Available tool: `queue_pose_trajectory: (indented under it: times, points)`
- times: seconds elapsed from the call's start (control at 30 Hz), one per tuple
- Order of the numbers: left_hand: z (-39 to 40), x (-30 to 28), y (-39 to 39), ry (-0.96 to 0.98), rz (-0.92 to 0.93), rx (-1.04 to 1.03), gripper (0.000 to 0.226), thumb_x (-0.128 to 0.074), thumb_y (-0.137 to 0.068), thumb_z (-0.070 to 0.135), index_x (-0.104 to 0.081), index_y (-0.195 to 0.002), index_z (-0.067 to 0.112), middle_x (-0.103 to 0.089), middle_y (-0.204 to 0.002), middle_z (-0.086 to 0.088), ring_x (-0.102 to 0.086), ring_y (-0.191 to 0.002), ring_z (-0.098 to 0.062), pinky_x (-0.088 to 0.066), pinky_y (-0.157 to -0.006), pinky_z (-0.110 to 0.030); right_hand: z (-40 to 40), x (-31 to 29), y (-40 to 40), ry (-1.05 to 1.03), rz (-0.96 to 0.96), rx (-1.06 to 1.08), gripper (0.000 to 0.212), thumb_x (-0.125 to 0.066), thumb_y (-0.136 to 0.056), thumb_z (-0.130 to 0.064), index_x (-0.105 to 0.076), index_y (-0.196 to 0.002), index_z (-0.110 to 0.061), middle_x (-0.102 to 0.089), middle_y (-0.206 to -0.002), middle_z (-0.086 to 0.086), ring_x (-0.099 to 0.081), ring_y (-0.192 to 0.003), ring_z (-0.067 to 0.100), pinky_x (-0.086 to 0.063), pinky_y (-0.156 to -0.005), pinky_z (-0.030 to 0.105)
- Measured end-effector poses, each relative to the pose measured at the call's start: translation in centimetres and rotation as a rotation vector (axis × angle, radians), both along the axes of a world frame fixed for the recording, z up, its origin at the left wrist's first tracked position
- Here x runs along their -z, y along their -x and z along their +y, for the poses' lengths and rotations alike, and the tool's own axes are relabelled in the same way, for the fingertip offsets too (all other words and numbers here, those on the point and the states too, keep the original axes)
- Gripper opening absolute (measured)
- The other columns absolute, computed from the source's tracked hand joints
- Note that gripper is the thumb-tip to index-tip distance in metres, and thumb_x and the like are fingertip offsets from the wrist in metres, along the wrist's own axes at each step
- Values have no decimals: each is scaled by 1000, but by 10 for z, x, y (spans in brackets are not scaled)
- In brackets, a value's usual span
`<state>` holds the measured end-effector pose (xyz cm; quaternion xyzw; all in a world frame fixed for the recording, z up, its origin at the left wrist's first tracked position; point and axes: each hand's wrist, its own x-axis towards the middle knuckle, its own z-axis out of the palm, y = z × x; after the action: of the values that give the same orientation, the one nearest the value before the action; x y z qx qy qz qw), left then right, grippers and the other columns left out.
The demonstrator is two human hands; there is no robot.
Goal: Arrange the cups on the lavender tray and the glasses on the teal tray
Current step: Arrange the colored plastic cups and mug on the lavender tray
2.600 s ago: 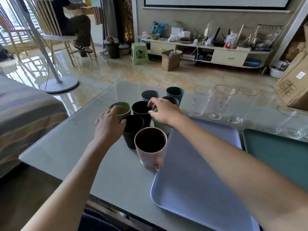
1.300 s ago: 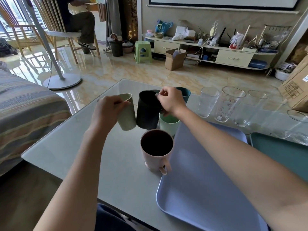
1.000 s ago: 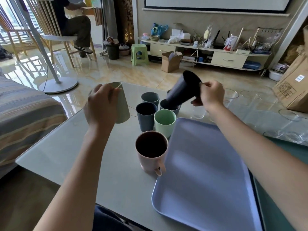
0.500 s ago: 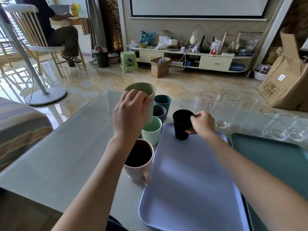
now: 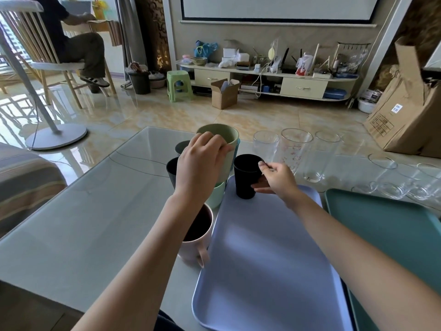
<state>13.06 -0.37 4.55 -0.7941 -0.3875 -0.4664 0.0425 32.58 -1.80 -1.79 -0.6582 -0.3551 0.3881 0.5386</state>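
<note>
A tiled living room, with a low media shelf [image 5: 262, 75] along the far wall, a green stool [image 5: 179, 86], cardboard boxes [image 5: 410, 108] at right and a seated person [image 5: 74, 41] at upper left. In the foreground, a glass-topped bench [image 5: 83, 223] carrying two trays side by side: the lavender tray [image 5: 262, 259] in the middle, the teal tray [image 5: 393, 235] just to its right and bare where visible.

From the head view: right hand [image 5: 278, 180] pinching the rim of a black cup [image 5: 245, 177], thumb low along its side, the cup upright at the lavender tray's far left corner, probably to begin a row from the back; whether fully set down cannot be told. Left hand [image 5: 202, 163] wrapped around a sage-green cup [image 5: 220, 144], held in the air above the cluster left of the tray, apparently next in line for the tray. Below it on the bench, just off the tray's left edge: a mint cup [image 5: 216, 194], a dark grey cup [image 5: 171, 167], another grey cup [image 5: 182, 146] behind, a sliver of a teal cup [image 5: 236, 149], and a pink mug [image 5: 195, 240] nearest, handle toward the tray. Clear glasses [image 5: 296, 151] standing beyond both trays, further ones [image 5: 393, 185] behind the teal tray, none yet on it. Task judged early: one cup placed at most.
</note>
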Motion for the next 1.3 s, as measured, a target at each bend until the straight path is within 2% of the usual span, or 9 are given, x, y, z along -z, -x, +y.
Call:
queue_pose_trajectory:
  times: [0.17,0.37,0.53,0.6,0.7,0.83,1.0,1.13,1.3]
  points:
    - [-3,0,-7,22,-14,49,37,-47,-88,36,-62,-77,5,-61,-77,-5,-57,-81,-26,-46,-61,-36,-4,4,-2,-5,56,-75,45,-56,-94,-24,-43,-131,-1,-59,-93,9,-68,-71,27,-60,-56,30]
    - [-5,0,-15,27,-23,98,37,-47,-88,36,-61,-76,4,-60,-75,-6,-56,-78,-28,-47,-61,-36,4,4,1,14,8,-4,43,-56,-94,-26,-44,-129,-4,-52,-122,22,-66,-94,38,-61,-56,34]
    - [-4,3,-17,74,-17,128,40,-46,-87,39,-61,-76,4,-60,-76,-6,-55,-79,-26,-49,-64,-40,-6,-7,11,-220,-322,177,27,-49,-89,-9,-58,-114,-15,-55,-91,1,-60,-86,27,-59,-66,44]
    - [-4,3,-18,103,-24,145,37,-49,-88,37,-61,-77,4,-59,-76,-5,-53,-78,-24,-48,-65,-41,-15,-14,19,-319,-403,172,37,-47,-82,0,-60,-111,-20,-53,-91,-2,-54,-80,16,-56,-74,32]
    - [-7,2,-22,148,-48,189,27,-56,-88,28,-62,-78,4,-58,-77,-5,-46,-75,-19,-47,-64,-41,-33,-20,35,-354,-336,-61,48,-57,-79,6,-56,-120,-20,-54,-108,5,-54,-76,3,-47,-66,11]
    - [-13,3,-27,172,-16,263,26,-56,-86,27,-65,-81,3,-61,-80,-7,-45,-75,-15,-49,-66,-39,-41,-16,41,-315,-332,-182,49,-75,-77,-8,-50,-118,-17,-57,-96,-6,-57,-71,-12,-44,-60,5]
    - [-13,0,-24,269,-13,364,12,-63,-86,19,-68,-93,11,-64,-95,-1,-52,-85,-12,-49,-78,-35,-43,-14,37,-273,-295,-99,47,-81,-72,-17,-50,-108,-19,-61,-100,-5,-58,-77,-2,-42,-57,3]
    - [2,-3,-7,409,-36,145,27,-49,-93,38,-59,-108,18,-58,-118,-1,-51,-108,-18,-44,-88,-34,-54,3,23,-199,-351,-21,47,-83,-69,-26,-51,-102,-22,-62,-97,-11,-58,-85,6,-47,-67,17]
    - [15,10,10,557,295,-10,25,-45,-88,37,-65,-91,22,-64,-99,-2,-58,-91,-26,-51,-77,-40,-68,36,21,-61,-346,-56,48,-84,-67,-21,-52,-102,-24,-60,-90,-11,-57,-82,6,-42,-60,12]
